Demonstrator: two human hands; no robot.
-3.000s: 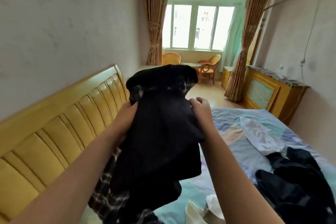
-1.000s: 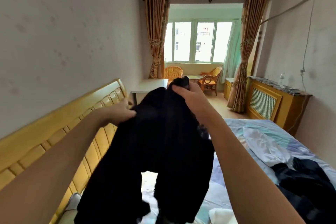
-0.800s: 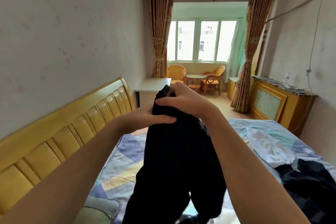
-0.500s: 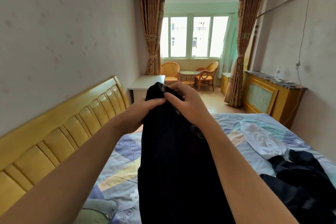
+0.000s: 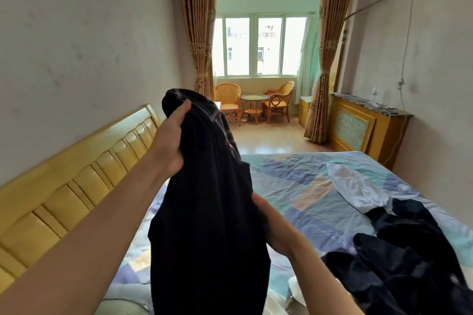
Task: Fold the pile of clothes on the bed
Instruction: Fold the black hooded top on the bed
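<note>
Left hand (image 5: 170, 142) gripping dark garment (image 5: 207, 212) top, right hand (image 5: 275, 227) holding its side

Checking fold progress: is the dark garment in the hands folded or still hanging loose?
Hanging loose: the dark garment dangles from the left hand.

Dark garment (image 5: 210, 212) hangs upright (held aloft); dark pile (image 5: 409, 250) lies on bed (image 5: 307, 186).

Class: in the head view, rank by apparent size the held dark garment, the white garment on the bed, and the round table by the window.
1. Held dark garment, though nearness to the camera inflates it.
2. White garment.
3. Round table, far away.
</note>
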